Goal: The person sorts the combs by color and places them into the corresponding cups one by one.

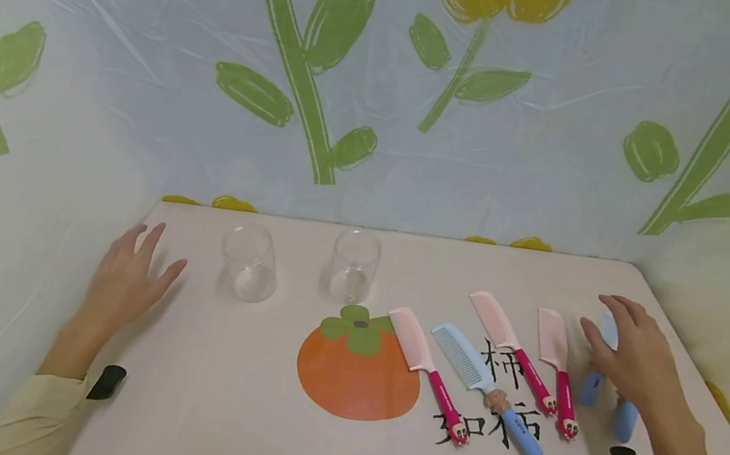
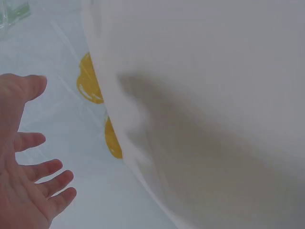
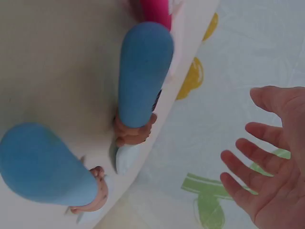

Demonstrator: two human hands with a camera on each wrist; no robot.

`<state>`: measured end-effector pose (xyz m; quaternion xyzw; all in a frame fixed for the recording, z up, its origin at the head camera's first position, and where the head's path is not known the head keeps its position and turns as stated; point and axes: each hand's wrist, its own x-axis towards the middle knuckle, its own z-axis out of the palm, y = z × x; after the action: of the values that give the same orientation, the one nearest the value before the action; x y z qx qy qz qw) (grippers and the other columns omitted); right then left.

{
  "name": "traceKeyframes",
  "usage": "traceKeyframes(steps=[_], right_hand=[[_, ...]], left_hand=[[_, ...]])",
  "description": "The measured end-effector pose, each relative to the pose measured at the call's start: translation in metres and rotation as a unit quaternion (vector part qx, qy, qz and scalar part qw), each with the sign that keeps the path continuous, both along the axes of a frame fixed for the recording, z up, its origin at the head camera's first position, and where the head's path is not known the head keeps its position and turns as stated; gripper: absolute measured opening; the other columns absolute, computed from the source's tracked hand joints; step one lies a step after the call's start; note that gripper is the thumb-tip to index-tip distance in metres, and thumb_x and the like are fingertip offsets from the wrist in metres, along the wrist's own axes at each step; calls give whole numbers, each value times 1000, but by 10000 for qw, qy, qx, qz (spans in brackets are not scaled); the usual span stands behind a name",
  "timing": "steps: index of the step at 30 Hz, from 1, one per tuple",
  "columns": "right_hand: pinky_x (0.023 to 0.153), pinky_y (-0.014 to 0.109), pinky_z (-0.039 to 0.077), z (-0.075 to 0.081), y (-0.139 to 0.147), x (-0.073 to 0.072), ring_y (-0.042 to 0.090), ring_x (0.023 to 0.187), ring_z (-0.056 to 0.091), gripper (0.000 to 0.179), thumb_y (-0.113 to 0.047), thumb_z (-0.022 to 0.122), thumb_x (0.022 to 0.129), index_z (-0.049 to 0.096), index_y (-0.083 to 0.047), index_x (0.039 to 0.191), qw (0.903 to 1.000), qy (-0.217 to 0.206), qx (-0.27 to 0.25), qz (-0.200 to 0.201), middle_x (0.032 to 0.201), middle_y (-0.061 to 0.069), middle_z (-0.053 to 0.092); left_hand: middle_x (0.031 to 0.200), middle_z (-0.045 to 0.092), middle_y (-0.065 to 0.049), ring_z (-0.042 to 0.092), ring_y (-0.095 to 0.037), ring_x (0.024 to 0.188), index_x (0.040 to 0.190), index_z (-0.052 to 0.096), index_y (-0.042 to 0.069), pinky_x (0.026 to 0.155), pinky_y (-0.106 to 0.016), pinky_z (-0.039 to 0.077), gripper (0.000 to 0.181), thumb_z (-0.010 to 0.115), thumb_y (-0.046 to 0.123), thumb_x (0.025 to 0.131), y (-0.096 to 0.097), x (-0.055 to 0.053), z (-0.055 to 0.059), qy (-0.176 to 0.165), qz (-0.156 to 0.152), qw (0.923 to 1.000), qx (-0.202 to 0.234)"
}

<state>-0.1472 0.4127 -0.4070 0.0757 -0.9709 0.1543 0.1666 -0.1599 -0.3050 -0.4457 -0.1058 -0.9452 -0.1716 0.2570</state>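
Left hand (image 1: pixel 124 286): empty, fingers loosely spread, raised near the table's left edge; the nearer clear glass (image 1: pixel 249 264) is apart from it, to its right. Second clear glass (image 1: pixel 355 269) stands further right, also toward the back of the pale table (image 1: pixel 203 408).

Right hand (image 1: pixel 642 363): holds nothing, fingers relaxed, raised at the right side. In the head view it partly hides two blue-handled combs, one (image 1: pixel 591 389) just left of the other (image 1: pixel 625 424); the right wrist view shows its fingers apart from both handles.

Left of these lie three pink combs with magenta handles: one (image 1: pixel 558 374) nearest the hand, one (image 1: pixel 516 352) beside it, one (image 1: pixel 433 375) overlapping the printed orange fruit (image 1: pixel 349 382). Between the latter two lies another blue comb (image 1: pixel 489 391), handle toward the person.
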Motion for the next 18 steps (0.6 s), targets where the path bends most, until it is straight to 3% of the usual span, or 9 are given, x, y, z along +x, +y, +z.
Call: traceKeyframes(steps=[3,7,10,18], right_hand=[[94,78,39,6,-8,1,59,121,45,46,-16,65,99,52,7,136,9999,89,-116,-65,137,37,48],[91,78,42,11,-20,4,58,120,47,44,-16,66,98,54,5,135,9998,116,-102,-132,135,36,50],[88,76,45,13,-27,6,56,116,50,44,-12,68,96,55,5,134,9996,263,-95,-31,132,35,53],[84,74,47,19,-43,10,54,112,53,42,-9,70,94,59,6,131,9982,495,-171,291,128,33,57]], left_hand=[[131,50,-41,49,-60,114,140,50,-10,94,-71,42,64,76,18,89,7,1,6,95,12,9996,283],[133,49,-38,47,-57,121,141,50,-9,98,-71,41,59,73,18,93,18,5,14,-238,83,9970,729],[135,48,-38,45,-54,125,141,50,-9,101,-71,39,57,71,19,96,25,6,17,-429,121,9944,960],[136,49,-36,46,-53,127,139,53,-9,102,-69,39,50,68,18,100,42,4,26,-399,-65,9877,1514]])
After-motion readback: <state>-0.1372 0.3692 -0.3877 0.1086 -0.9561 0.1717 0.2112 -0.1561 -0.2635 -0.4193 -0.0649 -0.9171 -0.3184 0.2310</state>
